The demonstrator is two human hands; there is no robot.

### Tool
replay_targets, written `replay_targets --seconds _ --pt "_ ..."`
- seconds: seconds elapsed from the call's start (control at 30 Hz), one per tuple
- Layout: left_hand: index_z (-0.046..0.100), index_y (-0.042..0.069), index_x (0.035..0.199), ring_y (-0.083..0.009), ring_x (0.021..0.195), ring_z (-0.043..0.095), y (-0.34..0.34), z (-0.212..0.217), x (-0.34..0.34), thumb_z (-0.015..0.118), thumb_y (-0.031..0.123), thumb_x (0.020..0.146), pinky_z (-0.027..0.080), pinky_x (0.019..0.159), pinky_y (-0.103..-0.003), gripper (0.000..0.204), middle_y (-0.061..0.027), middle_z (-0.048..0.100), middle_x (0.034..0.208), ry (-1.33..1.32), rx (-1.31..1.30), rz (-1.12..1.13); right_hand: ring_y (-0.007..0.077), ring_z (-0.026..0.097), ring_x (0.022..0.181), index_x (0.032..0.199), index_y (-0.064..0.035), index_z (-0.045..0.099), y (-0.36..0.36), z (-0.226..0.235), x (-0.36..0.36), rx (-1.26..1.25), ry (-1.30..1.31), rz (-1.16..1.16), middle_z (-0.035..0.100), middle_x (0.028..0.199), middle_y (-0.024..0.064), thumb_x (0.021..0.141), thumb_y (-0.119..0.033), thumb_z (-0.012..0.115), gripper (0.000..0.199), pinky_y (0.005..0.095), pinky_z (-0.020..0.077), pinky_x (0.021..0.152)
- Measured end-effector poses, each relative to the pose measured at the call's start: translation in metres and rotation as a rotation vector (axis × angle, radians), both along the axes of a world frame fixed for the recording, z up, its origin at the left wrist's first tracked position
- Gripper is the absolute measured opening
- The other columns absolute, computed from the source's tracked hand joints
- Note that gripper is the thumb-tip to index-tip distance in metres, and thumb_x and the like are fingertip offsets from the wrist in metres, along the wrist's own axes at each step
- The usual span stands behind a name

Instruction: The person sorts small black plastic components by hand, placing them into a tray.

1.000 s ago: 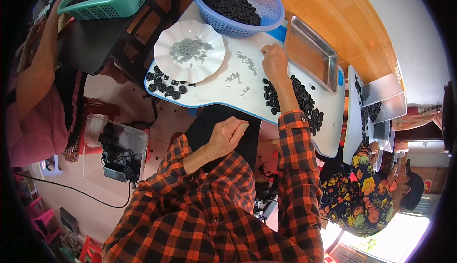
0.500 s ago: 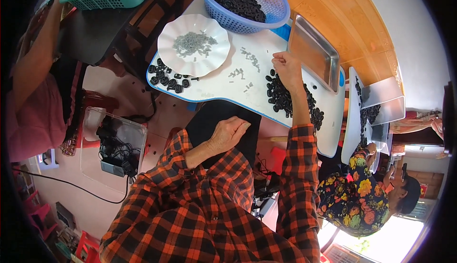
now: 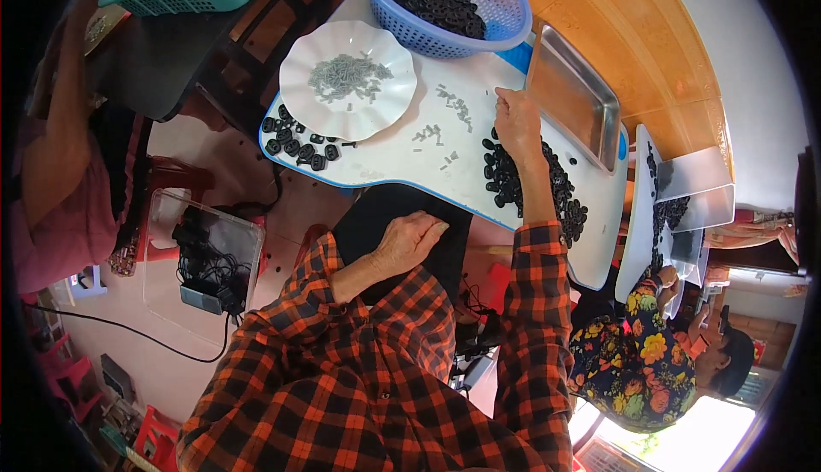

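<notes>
My right hand (image 3: pixel 519 126) reaches over the white table (image 3: pixel 462 173), just beyond a pile of small black plastic pieces (image 3: pixel 506 177). Its index finger points forward and the other fingers are curled; anything between the fingertips is hidden. A tiny dark piece (image 3: pixel 487 91) lies just left of that fingertip. My left hand (image 3: pixel 409 245) rests on the dark cloth over my lap, fingers curled together, and I cannot make out anything in it. Small clear-grey rods (image 3: pixel 453 104) lie loose in the middle of the table. More rods (image 3: pixel 346 77) fill a white scalloped plate (image 3: pixel 299 109).
Beside the plate lie larger black parts (image 3: pixel 299 149). A blue-violet basket (image 3: pixel 428 40) of black rings and a metal tray (image 3: pixel 573 100) stand at the back. On the left are a green basket (image 3: pixel 192 0) and one person's arm; another person in a floral top (image 3: pixel 641 348) works on the right.
My right hand's index finger has straightened, and the hand has shifted very slightly. The left hand stays on my lap. The whole view has shifted a little.
</notes>
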State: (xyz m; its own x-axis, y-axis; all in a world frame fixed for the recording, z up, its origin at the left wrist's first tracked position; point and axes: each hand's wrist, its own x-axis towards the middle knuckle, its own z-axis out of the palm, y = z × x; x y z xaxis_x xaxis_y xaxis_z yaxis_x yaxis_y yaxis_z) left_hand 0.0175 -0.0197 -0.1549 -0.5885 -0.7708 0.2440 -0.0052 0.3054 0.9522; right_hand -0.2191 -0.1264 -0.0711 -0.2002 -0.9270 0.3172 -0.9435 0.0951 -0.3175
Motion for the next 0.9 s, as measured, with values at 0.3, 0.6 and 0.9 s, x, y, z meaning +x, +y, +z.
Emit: replay_targets --seconds 0.3,0.6,0.9 --pt "0.064 -0.004 0.087 -0.0258 0.064 0.061 -0.001 -0.005 -0.001 0.058 0.014 0.09 0.049 0.057 -0.034 0.019 -0.0139 0.062 0.072 -0.027 0.021 -0.016 0.0327 0.059 0.084 0.092 -0.002 0.067 0.003 0.012 0.012 0.006 -0.175 0.061 0.059 0.088 0.0192 0.081 0.001 0.054 0.017 0.039 0.0471 0.076" --pt "0.065 -0.004 0.088 -0.0278 0.067 0.062 -0.004 -0.008 -0.002 0.059 0.013 0.089 0.05 0.059 -0.034 0.018 -0.015 0.063 0.075 -0.032 0.036 -0.023 0.0238 0.061 0.075 0.093 0.0015 0.065 0.035 0.039 0.03 -0.138 -0.207 -0.031 0.062 0.084 0.0159 0.083 -0.003 0.058 0.014 0.0319 0.0474 0.07" --pt "0.064 -0.003 0.088 -0.0304 0.07 0.063 -0.007 -0.008 -0.004 0.057 0.016 0.09 0.05 0.06 -0.037 0.02 -0.0161 0.063 0.077 -0.086 0.048 -0.055 0.0333 0.06 0.076 0.09 -0.001 0.064 0.069 0.021 0.068 -0.039 -0.203 -0.096 0.059 0.085 0.0163 0.082 -0.005 0.058 0.011 0.0396 0.0474 0.068"
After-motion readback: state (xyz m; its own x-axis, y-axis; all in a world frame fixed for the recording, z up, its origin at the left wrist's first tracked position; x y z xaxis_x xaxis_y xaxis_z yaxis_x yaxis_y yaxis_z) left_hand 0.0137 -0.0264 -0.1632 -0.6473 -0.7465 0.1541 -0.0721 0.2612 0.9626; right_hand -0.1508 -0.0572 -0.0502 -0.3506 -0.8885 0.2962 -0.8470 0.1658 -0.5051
